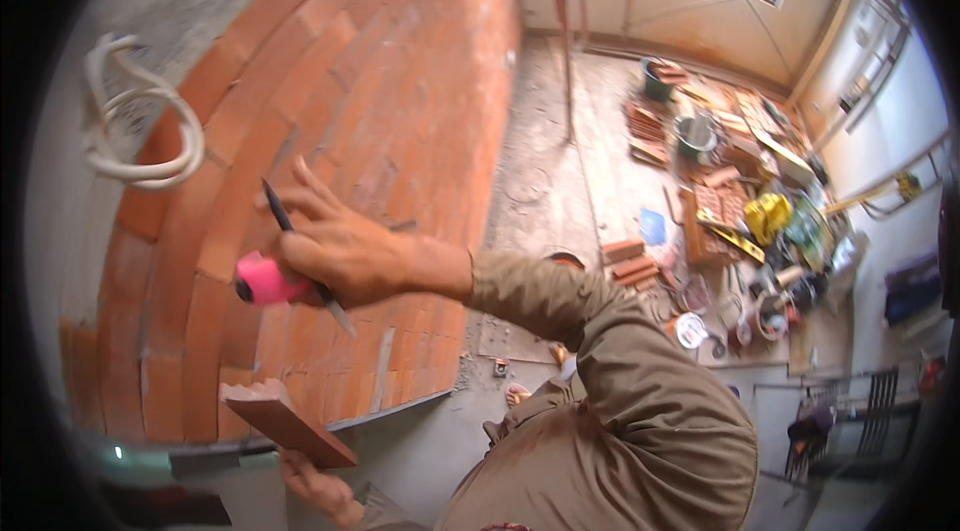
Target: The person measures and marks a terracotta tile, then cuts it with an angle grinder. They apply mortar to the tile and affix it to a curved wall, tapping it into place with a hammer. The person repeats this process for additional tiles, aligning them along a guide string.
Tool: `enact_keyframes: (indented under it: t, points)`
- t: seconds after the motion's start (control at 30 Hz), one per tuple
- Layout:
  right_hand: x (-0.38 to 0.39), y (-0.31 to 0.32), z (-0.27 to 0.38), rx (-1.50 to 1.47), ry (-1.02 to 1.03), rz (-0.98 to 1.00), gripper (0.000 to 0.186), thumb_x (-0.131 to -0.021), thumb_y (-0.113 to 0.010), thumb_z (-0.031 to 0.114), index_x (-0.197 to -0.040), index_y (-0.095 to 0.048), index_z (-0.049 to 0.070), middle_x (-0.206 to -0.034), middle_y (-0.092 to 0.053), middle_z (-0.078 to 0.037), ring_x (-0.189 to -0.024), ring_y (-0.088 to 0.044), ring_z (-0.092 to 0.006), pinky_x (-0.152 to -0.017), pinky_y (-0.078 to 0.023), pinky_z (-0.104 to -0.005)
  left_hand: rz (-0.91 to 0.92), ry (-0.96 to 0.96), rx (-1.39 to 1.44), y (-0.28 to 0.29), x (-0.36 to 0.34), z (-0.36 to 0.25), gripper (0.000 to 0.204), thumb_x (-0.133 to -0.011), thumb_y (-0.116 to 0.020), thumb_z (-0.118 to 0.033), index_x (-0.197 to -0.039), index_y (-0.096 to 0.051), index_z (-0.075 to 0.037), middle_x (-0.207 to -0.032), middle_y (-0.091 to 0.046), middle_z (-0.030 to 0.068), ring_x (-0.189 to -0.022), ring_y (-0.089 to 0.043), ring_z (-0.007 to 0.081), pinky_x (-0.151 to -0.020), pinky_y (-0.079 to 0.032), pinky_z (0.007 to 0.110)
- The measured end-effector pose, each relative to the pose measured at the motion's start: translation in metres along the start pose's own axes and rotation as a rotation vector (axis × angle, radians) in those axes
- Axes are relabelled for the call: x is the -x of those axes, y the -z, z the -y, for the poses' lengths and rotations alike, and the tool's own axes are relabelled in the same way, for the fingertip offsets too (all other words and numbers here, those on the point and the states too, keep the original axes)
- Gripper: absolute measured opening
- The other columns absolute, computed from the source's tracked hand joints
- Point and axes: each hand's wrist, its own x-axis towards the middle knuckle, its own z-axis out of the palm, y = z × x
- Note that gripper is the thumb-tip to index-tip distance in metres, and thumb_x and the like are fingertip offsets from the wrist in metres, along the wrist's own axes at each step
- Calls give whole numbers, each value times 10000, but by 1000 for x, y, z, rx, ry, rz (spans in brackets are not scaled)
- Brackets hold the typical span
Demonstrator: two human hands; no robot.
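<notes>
My left hand point(318, 489) grips a thin reddish-brown brick tile point(292, 423) by its lower side, near the bottom of the view. The tile is tilted, and its upper left edge looks rough and jagged. Higher up, my right hand point(345, 246) reaches across to the left, in front of a wall faced with orange-red brick tiles point(400, 121). Closed in its fingers are a slim black pencil-like stick point(275, 203) and a pink rounded object point(262, 279) with a dark end, whose kind I cannot make out. Some of its fingers stretch outward.
A loop of white cable point(150, 173) hangs at the upper left. To the right, stacked tiles point(648, 131), buckets point(695, 136), a yellow bag point(768, 219) and a yellow level point(738, 243) crowd the floor. A pole point(568, 51) rises near the back wall.
</notes>
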Motion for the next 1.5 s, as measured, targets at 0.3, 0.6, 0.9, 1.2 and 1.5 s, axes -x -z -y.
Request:
enact_keyframes:
  t: [0.3, 0.6, 0.9, 1.2, 1.5]
  points:
    - [346, 91, 185, 290, -1594, 43, 487, -765, -863, 277, -999, -509, 38, -888, -612, -160, -794, -613, -325, -706, -482, -415, 317, 747, 122, -137, 46, 110, 460, -1073, -473, -388, -1254, -583, 20, -1096, -635, 77, -978, -605, 189, -848, -493, 324]
    - [534, 249, 378, 1006, -2261, -124, 586, -707, -867, 419, -999, -519, 50, -922, -664, -207, -876, -661, -406, -744, -506, -476, 434, 1091, -65, -228, 125, 260, 692, -1036, -474, -524, -1430, -449, 44, -1395, -520, 147, -1238, -521, 249, -1013, -452, 367]
    - [584, 361, 500, 946, -2694, 11, 539, -737, -837, 347, -1049, -517, 45, -989, -692, -220, -958, -677, -412, -799, -527, -481, 348, 1250, -340, -281, 204, 318, 797, -938, -575, -627, -1451, -463, -28, -1365, -565, 122, -1212, -560, 262, -1007, -471, 393]
    - [610, 470, 406, 1076, -2489, -221, 546, -728, -858, 319, -1068, -525, 50, -981, -692, -206, -949, -671, -414, -803, -518, -488, 746, 1398, -276, -399, 233, 243, 880, -842, -692, -652, -1453, -481, -55, -1425, -534, 107, -1299, -489, 262, -1104, -394, 379]
    - [627, 476, 309, 965, -2324, -296, 518, -717, -860, 285, -1036, -520, 58, -947, -668, -206, -908, -647, -437, -778, -501, -514, 897, 974, -742, -550, 192, 277, 285, -730, -869, -210, -797, -695, 6, -651, -631, 61, -511, -562, 157, -471, -418, 326]
